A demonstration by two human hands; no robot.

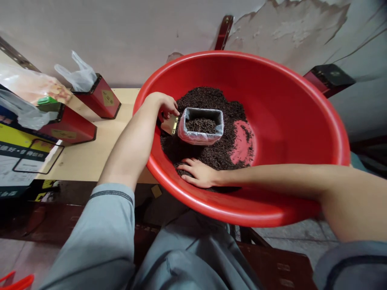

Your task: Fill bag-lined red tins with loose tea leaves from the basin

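Observation:
A large red plastic basin [287, 133] holds a heap of dark, dry loose tea leaves [208, 98]. On the heap stands a small rectangular container [201, 138] lined with clear plastic, partly filled with the same leaves. Just left of it, my left hand [167, 105] reaches over the rim with bent fingers around a small tin piece with a gold edge [169, 125], perhaps a lid; part of it is hidden by the hand. My right hand [199, 173] lies palm down on the leaves near the front wall, fingers spread.
Left of the basin, a pale wooden board [105, 141] carries two red tins, one farther back [99, 98] and one nearer [69, 127], with plastic bags sticking out. A printed box [21, 157] is at far left. A dark-topped red tin [329, 76] stands behind right.

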